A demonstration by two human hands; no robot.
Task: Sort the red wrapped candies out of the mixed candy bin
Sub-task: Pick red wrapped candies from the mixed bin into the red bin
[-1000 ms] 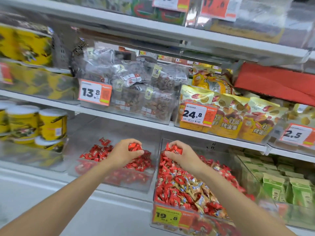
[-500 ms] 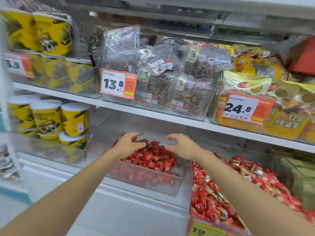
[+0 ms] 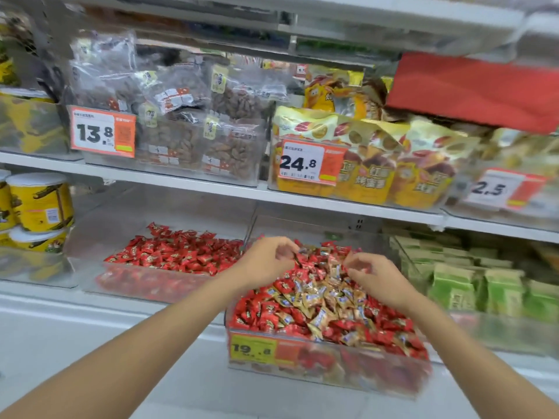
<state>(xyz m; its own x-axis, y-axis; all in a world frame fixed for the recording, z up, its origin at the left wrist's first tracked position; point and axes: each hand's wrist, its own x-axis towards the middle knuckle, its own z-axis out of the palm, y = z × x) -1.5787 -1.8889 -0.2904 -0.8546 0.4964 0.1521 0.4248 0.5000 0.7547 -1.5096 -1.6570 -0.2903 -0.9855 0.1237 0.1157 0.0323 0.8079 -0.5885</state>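
A clear mixed candy bin [image 3: 326,370] on the lower shelf holds red wrapped candies [image 3: 263,317] mingled with gold wrapped candies [image 3: 320,300]. Both of my hands hover over its far half. My left hand [image 3: 266,261] has curled fingers with the fingertips touching the red candies near the back. My right hand [image 3: 373,275] is spread and curled just above the pile, holding nothing that I can see. To the left, a second clear bin [image 3: 145,282] holds only red candies [image 3: 178,252].
Yellow canisters [image 3: 39,204] stand at the far left of the lower shelf. Green packs [image 3: 484,285] fill the bin on the right. The shelf above [image 3: 193,182] carries bagged nuts, yellow snack bags and price tags, close over the bins.
Both hands have moved right, from over the red-only bin to over the mixed bin. The candies held a second ago are gone from my hands. The view has swung right.
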